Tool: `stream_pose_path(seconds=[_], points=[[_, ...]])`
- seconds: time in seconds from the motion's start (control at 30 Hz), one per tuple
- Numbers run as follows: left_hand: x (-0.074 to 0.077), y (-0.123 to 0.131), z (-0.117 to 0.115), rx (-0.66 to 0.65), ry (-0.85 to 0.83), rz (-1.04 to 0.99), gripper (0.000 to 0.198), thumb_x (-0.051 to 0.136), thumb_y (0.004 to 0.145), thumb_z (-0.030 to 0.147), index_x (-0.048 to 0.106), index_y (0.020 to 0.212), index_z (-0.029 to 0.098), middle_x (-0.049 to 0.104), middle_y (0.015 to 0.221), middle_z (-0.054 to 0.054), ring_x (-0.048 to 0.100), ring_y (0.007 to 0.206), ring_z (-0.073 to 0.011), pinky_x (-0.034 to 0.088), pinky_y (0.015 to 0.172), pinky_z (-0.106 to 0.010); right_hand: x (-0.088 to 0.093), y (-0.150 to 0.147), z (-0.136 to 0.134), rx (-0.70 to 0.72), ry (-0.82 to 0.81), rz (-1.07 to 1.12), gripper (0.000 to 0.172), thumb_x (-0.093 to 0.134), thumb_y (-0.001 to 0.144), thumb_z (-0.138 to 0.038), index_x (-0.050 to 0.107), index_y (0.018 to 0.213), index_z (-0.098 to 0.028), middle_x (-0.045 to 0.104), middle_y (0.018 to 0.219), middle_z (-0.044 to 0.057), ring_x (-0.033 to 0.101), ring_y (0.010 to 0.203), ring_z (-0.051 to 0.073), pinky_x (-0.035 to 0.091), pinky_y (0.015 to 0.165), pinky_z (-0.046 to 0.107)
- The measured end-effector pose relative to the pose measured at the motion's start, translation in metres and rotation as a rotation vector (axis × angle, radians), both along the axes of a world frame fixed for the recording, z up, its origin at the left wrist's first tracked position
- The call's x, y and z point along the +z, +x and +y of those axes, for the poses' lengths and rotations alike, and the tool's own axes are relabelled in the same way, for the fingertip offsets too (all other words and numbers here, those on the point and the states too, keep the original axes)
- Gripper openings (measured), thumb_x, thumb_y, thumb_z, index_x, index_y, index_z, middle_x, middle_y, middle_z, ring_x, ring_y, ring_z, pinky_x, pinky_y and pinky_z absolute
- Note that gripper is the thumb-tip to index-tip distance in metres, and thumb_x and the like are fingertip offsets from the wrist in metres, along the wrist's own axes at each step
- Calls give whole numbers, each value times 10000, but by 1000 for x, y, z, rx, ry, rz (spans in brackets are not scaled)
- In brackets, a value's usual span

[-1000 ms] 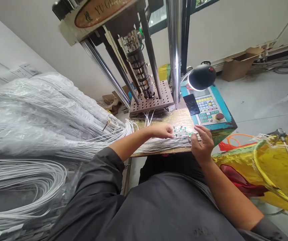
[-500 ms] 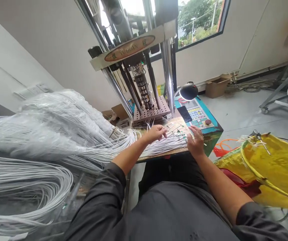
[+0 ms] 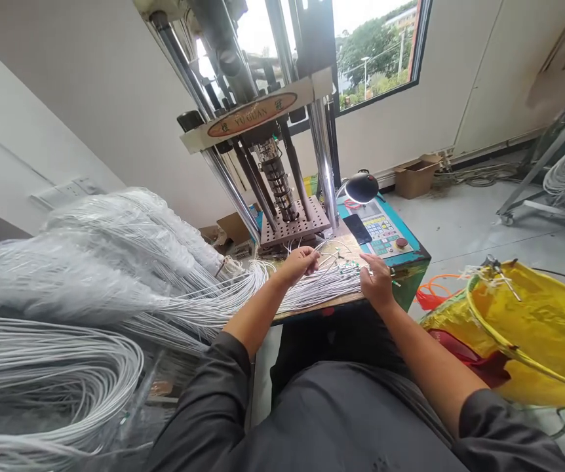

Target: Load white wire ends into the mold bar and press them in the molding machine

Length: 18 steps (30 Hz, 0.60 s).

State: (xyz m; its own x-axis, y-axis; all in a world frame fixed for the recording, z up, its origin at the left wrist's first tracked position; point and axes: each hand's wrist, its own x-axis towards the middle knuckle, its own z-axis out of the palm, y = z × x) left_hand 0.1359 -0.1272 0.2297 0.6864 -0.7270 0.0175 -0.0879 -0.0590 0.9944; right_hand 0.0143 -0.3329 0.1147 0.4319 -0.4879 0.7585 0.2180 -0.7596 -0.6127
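A bundle of thin white cables (image 3: 314,294) with green-tipped ends lies across the wooden worktop in front of me. Above its far side, my left hand (image 3: 301,263) is closed in a pinch, and a loose white cable (image 3: 334,242) arcs out beside its fingertips. To the right, my right hand (image 3: 377,280) is by the green-tipped ends, its fingers reaching left and its thumb apart. A green-tipped end (image 3: 396,284) pokes out past that hand; whether the palm touches it is hidden. Behind the hands stands a press (image 3: 295,229) with a perforated plate.
A control panel (image 3: 385,229) with a red button, a dark phone-like slab (image 3: 357,229) and a black lamp (image 3: 362,188) are at the right. Plastic-wrapped cable bundles (image 3: 90,255) and coiled cables (image 3: 115,354) fill the left. A yellow bag (image 3: 548,328) on a hoop stands at right.
The view has shifted slightly. My right hand has tipped its fingers leftward and lower, while my left hand stays pinched. The loose white cable now arcs above the bundle.
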Motion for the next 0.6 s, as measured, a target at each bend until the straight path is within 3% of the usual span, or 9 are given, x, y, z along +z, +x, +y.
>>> stream_pose_path(seconds=[0.23,0.37,0.43,0.5,0.6], points=[[8,-2,6,52,-86,73,505,799,746,585,534,830,163,640,617,13,515,459,-74,376,461,-207,2,-8,0,46,-14,10,340,509,888,-167,725,1149,-199,750,1143,111,687,1096,264,488,1014,510],[8,-15,15,52,-89,77,501,805,751,573,527,820,162,653,642,7,527,474,-71,397,482,-211,13,-16,10,100,-2,-10,339,591,881,-209,701,1202,-220,729,1203,111,664,1156,277,464,1050,518],[6,-21,19,23,-72,68,491,799,764,566,529,817,160,663,647,0,541,476,-79,410,486,-217,24,-13,19,189,99,9,472,632,870,-241,621,1342,-228,693,1282,121,675,1115,261,491,1025,502],[3,-24,20,21,-61,47,485,791,775,567,538,824,156,671,657,-5,555,486,-83,422,493,-220,38,-5,27,329,302,96,681,679,845,-295,475,1491,-225,681,1299,133,703,961,224,545,933,468],[-4,-25,19,50,-47,21,465,771,797,566,562,829,151,673,670,-6,553,490,-81,430,501,-222,54,11,37,618,663,284,797,748,792,-376,450,1502,-172,761,1050,96,681,745,179,567,786,404]])
